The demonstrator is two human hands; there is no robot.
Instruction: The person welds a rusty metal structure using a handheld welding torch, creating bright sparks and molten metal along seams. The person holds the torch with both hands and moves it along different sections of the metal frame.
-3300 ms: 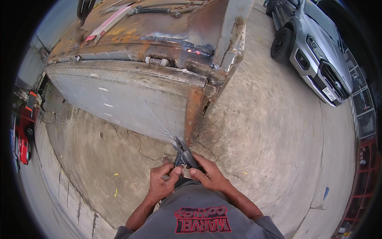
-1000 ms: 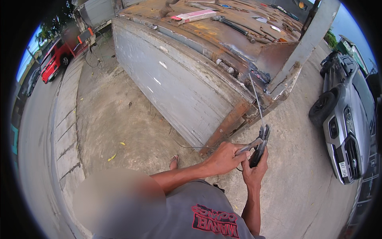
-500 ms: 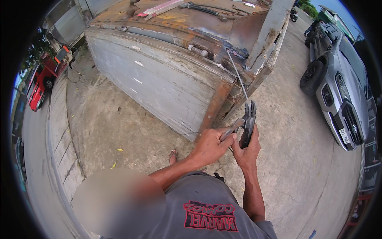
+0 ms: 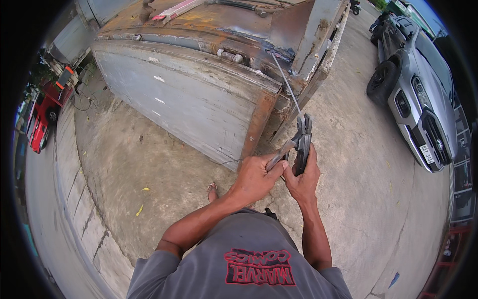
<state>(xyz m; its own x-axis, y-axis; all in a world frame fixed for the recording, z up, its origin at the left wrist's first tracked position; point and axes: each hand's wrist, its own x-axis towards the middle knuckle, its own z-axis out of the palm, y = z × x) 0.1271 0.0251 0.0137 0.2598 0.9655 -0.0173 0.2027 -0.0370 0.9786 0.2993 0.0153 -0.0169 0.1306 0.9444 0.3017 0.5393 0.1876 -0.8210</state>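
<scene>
My right hand (image 4: 304,183) is closed around the dark handle of a welding electrode holder (image 4: 304,137). A thin grey welding rod (image 4: 286,82) extends from its jaws up to the darkened seam (image 4: 280,52) at the corner of a rusty metal bed; I cannot tell whether its tip touches. Beside it my left hand (image 4: 255,178) grips a worn grey metal handle (image 4: 281,154) that slants up against the holder. Whether this handle is part of the holder or a separate tool is unclear. Both hands are close together, thumbs nearly touching.
The bed's grey side panel (image 4: 174,94) hangs down in front, with an upright metal post (image 4: 314,37) at its right corner. A red-and-grey bar (image 4: 179,10) and a hammer-like tool (image 4: 259,10) lie on top. A silver pickup (image 4: 416,94) stands right, a red vehicle (image 4: 42,119) left.
The view has shifted, so the bed, vehicles and hands sit a little further left. Both hands keep their grips, and the rod still points at the seam.
</scene>
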